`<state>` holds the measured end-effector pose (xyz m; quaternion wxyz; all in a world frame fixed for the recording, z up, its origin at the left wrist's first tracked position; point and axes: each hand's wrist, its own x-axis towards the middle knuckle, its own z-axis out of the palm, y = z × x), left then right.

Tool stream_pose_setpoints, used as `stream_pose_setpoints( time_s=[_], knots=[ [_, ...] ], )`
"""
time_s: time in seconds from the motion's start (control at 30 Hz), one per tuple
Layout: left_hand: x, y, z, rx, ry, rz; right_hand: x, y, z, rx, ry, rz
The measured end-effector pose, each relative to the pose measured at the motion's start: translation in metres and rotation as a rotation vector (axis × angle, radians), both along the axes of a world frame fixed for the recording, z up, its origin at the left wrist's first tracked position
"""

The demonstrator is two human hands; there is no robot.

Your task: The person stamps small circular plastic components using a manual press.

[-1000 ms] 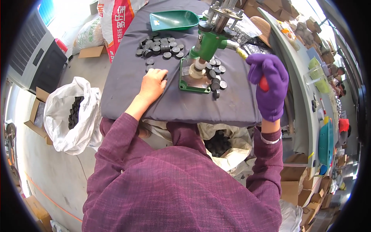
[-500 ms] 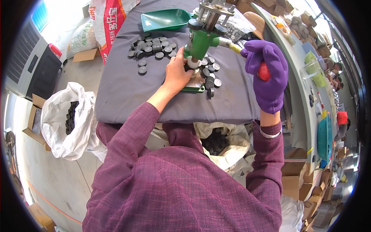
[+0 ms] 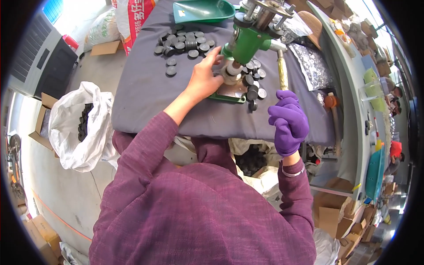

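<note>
A green hand press (image 3: pixel 246 43) stands on the grey-covered table. My bare left hand (image 3: pixel 202 80) is at its base, fingers apart, with the fingertips by the green column and the thumb beside the metal die (image 3: pixel 231 76) under the ram. Whether a disc sits in the die is hidden. My right hand (image 3: pixel 289 123), in a purple knitted glove, is closed around the lower end of the press lever (image 3: pixel 283 73), which slants down toward me. Black round discs with grey faces (image 3: pixel 190 44) lie in a pile left of the press. More discs (image 3: pixel 252 90) lie right of its base plate.
A green scoop (image 3: pixel 201 12) lies at the table's far side. Right of the lever are a clear bag of small parts (image 3: pixel 311 66) and an orange-headed mallet (image 3: pixel 330 101). A white sack (image 3: pixel 64 137) holding black pieces stands on the left; another sack (image 3: pixel 265 179) is below the table edge.
My right hand has come down and toward me, swinging the lever from sideways to pointing down. My left hand stays at the die, its fingers slightly more spread. The whole view has shifted a little.
</note>
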<state>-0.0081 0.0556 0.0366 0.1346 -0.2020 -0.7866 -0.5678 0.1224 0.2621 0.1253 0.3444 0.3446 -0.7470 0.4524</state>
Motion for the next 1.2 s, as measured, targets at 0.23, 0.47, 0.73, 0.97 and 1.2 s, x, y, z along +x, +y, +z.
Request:
stream_pose_setpoints(
  time_s=[0.23, 0.47, 0.73, 0.97, 1.2],
  knots=[
    [-0.002, -0.043, -0.014, -0.178, 0.143, 0.159, -0.001, -0.007, 0.010, 0.049, -0.048, 0.009],
    [0.002, 0.014, -0.006, -0.078, 0.094, 0.093, 0.000, -0.007, 0.020, 0.099, -0.102, -0.035],
    [-0.001, 0.022, -0.011, -0.053, 0.080, 0.167, 0.004, -0.009, 0.054, -0.093, -0.379, 0.007],
    [0.009, 0.007, 0.000, 0.065, -0.021, 0.079, -0.001, -0.007, 0.011, 0.065, -0.053, 0.000],
    [-0.002, -0.093, -0.023, -0.426, 0.380, 0.461, 0.002, -0.006, 0.022, 0.096, -0.157, -0.025]
  ],
)
